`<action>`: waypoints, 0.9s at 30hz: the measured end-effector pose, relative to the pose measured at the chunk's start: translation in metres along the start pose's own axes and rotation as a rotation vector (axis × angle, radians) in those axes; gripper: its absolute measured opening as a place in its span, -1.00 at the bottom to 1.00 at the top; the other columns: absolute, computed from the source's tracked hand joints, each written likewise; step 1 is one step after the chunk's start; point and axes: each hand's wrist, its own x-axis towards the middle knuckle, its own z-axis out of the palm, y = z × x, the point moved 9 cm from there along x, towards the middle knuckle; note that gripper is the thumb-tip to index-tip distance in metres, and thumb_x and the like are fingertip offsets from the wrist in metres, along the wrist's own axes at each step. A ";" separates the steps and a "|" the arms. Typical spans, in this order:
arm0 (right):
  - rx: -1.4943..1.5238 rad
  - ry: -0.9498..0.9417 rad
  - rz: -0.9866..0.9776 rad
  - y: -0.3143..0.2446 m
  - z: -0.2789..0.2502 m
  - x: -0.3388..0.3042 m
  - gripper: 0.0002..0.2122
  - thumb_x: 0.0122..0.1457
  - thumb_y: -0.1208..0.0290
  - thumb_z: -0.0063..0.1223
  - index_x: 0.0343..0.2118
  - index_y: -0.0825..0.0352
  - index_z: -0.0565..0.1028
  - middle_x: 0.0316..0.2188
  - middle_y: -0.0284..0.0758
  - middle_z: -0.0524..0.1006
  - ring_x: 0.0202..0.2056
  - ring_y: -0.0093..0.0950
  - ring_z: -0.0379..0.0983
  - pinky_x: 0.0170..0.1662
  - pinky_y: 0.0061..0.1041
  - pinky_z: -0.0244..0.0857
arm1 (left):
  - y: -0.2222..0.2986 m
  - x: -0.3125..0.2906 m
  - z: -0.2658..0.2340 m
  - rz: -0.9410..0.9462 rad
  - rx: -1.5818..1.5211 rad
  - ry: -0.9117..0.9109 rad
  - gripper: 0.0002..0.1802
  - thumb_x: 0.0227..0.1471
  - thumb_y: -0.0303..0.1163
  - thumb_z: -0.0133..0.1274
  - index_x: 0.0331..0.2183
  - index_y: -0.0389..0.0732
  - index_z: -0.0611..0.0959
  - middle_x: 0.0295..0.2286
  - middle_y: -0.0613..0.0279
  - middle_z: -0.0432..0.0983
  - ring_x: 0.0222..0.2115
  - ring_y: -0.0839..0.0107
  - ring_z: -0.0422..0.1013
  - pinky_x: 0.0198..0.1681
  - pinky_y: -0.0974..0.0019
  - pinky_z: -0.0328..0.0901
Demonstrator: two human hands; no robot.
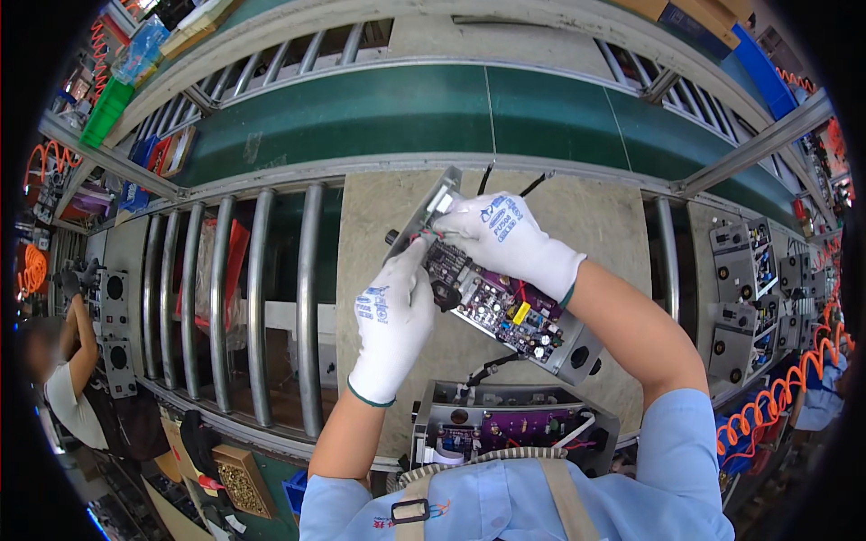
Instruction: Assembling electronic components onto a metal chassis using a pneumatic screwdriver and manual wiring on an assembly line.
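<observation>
In front of me a grey metal chassis (pixel 577 358) lies slanted, its purple circuit board (pixel 505 307) facing up with a yellow component and several small parts on it. Both hands wear white gloves. My left hand (pixel 393 316) comes from below, its fingertips closed together at the chassis's upper left end. There my right hand (pixel 510 236) meets it, bent over the board with its fingers pinched. Between the fingertips run thin red and green wires (pixel 431 234); their ends are hidden by the gloves. Black cables stick out beyond my right hand.
A second open chassis (pixel 514 424) with a purple board stands close to my body. Metal rollers (pixel 262 307) lie at left, a green belt (pixel 361 117) beyond. More grey units (pixel 744 298) are stacked at right, near an orange coiled hose (pixel 776 397). A co-worker (pixel 77 388) stands at far left.
</observation>
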 end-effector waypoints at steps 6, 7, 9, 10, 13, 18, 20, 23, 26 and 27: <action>-0.004 0.175 -0.107 0.000 0.000 0.001 -0.85 0.10 0.34 0.12 -0.30 0.20 0.65 -0.35 -0.32 0.61 -0.28 -0.28 0.55 -0.19 -0.28 0.40 | -0.015 -0.009 0.029 -0.071 -0.244 -0.051 -0.37 0.13 -0.63 -0.11 0.23 -0.40 0.19 0.16 -0.26 0.26 0.15 -0.02 0.31 0.13 0.18 0.28; -0.004 0.176 -0.107 0.000 0.000 0.001 -0.85 0.10 0.34 0.12 -0.30 0.20 0.65 -0.35 -0.32 0.61 -0.28 -0.28 0.55 -0.19 -0.28 0.40 | -0.018 -0.007 0.031 -0.071 -0.244 -0.051 -0.37 0.13 -0.63 -0.11 0.23 -0.40 0.19 0.16 -0.26 0.26 0.15 -0.02 0.31 0.13 0.18 0.28; 0.005 0.173 -0.085 0.002 0.001 0.002 -0.84 0.09 0.33 0.13 -0.29 0.20 0.65 -0.34 -0.31 0.61 -0.26 -0.28 0.55 -0.18 -0.29 0.40 | -0.029 -0.007 0.035 -0.101 -0.320 -0.050 -0.37 0.13 -0.63 -0.12 0.23 -0.43 0.17 0.17 -0.27 0.24 0.18 -0.03 0.27 0.18 0.19 0.23; 0.001 0.173 -0.081 0.006 0.003 0.000 -0.84 0.09 0.33 0.13 -0.29 0.20 0.65 -0.34 -0.31 0.61 -0.26 -0.28 0.55 -0.18 -0.29 0.40 | -0.027 -0.006 0.036 -0.098 -0.324 -0.054 -0.37 0.13 -0.63 -0.12 0.23 -0.43 0.17 0.17 -0.27 0.24 0.18 -0.03 0.27 0.18 0.19 0.23; 0.099 0.215 -0.081 0.012 0.002 -0.001 -0.84 0.09 0.32 0.15 -0.29 0.19 0.65 -0.32 -0.31 0.61 -0.24 -0.29 0.54 -0.15 -0.29 0.40 | -0.028 -0.007 0.040 -0.162 -0.407 -0.069 -0.37 0.13 -0.62 -0.12 0.22 -0.45 0.17 0.15 -0.27 0.26 0.18 -0.05 0.26 0.19 0.18 0.22; -0.119 0.097 -0.085 -0.001 0.000 0.005 -0.84 0.11 0.29 0.14 -0.26 0.11 0.64 -0.37 -0.35 0.60 -0.27 -0.31 0.54 -0.18 -0.29 0.37 | -0.025 -0.007 0.036 -0.031 -0.164 -0.052 -0.33 0.15 -0.65 -0.14 0.28 -0.36 0.12 0.18 -0.13 0.27 -0.33 0.56 0.39 -0.30 0.49 0.37; -0.206 0.022 -0.091 0.000 0.003 0.008 -0.84 0.11 0.29 0.14 -0.26 0.09 0.63 -0.39 -0.36 0.59 -0.29 -0.32 0.54 -0.21 -0.28 0.36 | -0.024 -0.007 0.035 0.062 -0.047 -0.030 -0.33 0.15 -0.65 -0.14 0.28 -0.36 0.13 0.17 -0.12 0.28 -0.34 0.57 0.39 -0.31 0.50 0.36; -0.215 0.032 -0.198 -0.001 0.003 0.006 -0.84 0.10 0.29 0.14 -0.25 0.07 0.62 -0.42 -0.36 0.58 -0.30 -0.33 0.54 -0.23 -0.28 0.36 | -0.018 -0.006 0.034 0.049 -0.077 -0.021 -0.37 0.15 -0.62 -0.10 0.24 -0.39 0.18 0.14 -0.20 0.30 -0.11 0.27 0.35 -0.09 0.32 0.30; -0.155 0.075 -0.205 0.000 0.003 0.006 -0.84 0.08 0.28 0.14 -0.26 0.07 0.63 -0.42 -0.35 0.58 -0.31 -0.32 0.54 -0.22 -0.27 0.36 | -0.029 -0.005 0.036 -0.070 -0.267 -0.031 -0.41 0.14 -0.59 -0.07 0.20 -0.43 0.23 0.11 -0.27 0.33 0.13 -0.04 0.33 0.15 0.16 0.26; -0.153 0.089 -0.213 0.001 0.003 0.007 -0.84 0.08 0.28 0.15 -0.26 0.07 0.63 -0.42 -0.35 0.58 -0.32 -0.32 0.54 -0.23 -0.27 0.37 | -0.032 -0.005 0.037 -0.086 -0.309 -0.025 -0.41 0.15 -0.58 -0.06 0.20 -0.43 0.23 0.10 -0.27 0.34 0.13 -0.03 0.33 0.15 0.16 0.27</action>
